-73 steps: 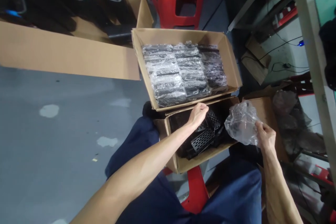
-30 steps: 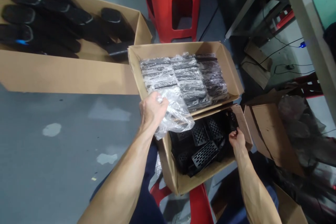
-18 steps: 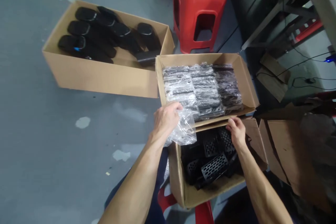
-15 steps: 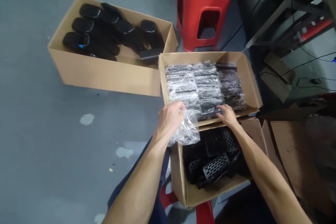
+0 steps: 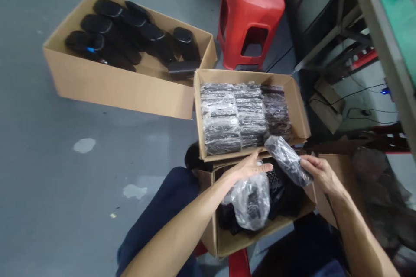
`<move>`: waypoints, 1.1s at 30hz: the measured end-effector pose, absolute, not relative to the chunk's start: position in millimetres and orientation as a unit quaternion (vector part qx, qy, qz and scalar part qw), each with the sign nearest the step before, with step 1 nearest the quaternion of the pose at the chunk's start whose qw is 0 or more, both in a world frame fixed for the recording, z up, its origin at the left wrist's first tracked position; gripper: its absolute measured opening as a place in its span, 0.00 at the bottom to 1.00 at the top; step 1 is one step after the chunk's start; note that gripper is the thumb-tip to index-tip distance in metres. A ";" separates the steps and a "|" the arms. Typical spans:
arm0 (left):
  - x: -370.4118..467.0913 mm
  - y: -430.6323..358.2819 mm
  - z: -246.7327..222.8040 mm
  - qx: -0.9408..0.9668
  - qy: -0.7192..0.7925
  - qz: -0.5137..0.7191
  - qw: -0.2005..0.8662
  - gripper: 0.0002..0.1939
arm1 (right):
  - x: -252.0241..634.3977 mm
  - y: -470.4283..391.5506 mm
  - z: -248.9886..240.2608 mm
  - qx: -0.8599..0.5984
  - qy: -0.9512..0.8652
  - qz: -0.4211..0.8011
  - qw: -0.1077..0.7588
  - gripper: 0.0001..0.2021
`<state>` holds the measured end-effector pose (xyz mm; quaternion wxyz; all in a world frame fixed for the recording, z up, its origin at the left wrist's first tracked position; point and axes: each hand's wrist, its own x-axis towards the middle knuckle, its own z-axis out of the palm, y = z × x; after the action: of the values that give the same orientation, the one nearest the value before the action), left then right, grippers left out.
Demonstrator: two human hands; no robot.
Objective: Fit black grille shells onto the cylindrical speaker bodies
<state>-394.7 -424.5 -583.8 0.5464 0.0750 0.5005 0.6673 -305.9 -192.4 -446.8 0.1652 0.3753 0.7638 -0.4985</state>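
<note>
My right hand (image 5: 320, 173) grips one end of a black piece in clear plastic wrap (image 5: 289, 161), tilted above the near edge of the upper box. My left hand (image 5: 248, 169) is just left of it, thumb and a forefinger stretched out. A crumpled clear plastic bag (image 5: 251, 205) hangs below that hand, apparently caught in its other fingers, which are hidden. Rows of similar wrapped black pieces (image 5: 221, 114) fill much of the upper cardboard box (image 5: 299, 108). Under my hands, a lower box (image 5: 224, 242) contains black parts with slotted grilles (image 5: 275, 184), partly covered by the bag.
A long cardboard box (image 5: 123, 91) with several black rounded housings (image 5: 107, 30) stands on the grey floor at the left. Behind the upper box is a red plastic stool (image 5: 253, 4). A green-topped workbench (image 5: 396, 21), with cables below, borders the right side.
My right hand has lifted a wrapped piece out of the upper box and drawn it right and nearer. My left hand has moved right and down with the bag, over the lower box.
</note>
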 end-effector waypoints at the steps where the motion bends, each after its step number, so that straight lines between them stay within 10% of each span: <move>1: -377.0 -413.9 -581.8 0.055 0.399 0.720 0.566 0.37 | -278.4 -198.1 -444.0 0.423 0.711 -0.540 0.155 0.22; 10: -290.0 -401.2 -575.9 0.022 0.264 0.662 0.702 0.32 | -134.5 -242.5 -495.1 0.617 0.656 -0.424 -0.092 0.26; 33: -183.2 -483.5 -496.7 0.025 0.610 0.652 0.449 0.16 | -91.9 -322.6 -468.3 0.460 0.702 -0.540 -0.062 0.22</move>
<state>-183.2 -483.5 -496.7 0.4495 0.0253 0.6096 0.6525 -91.9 -322.6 -468.3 -0.0624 0.4605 0.7019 -0.5399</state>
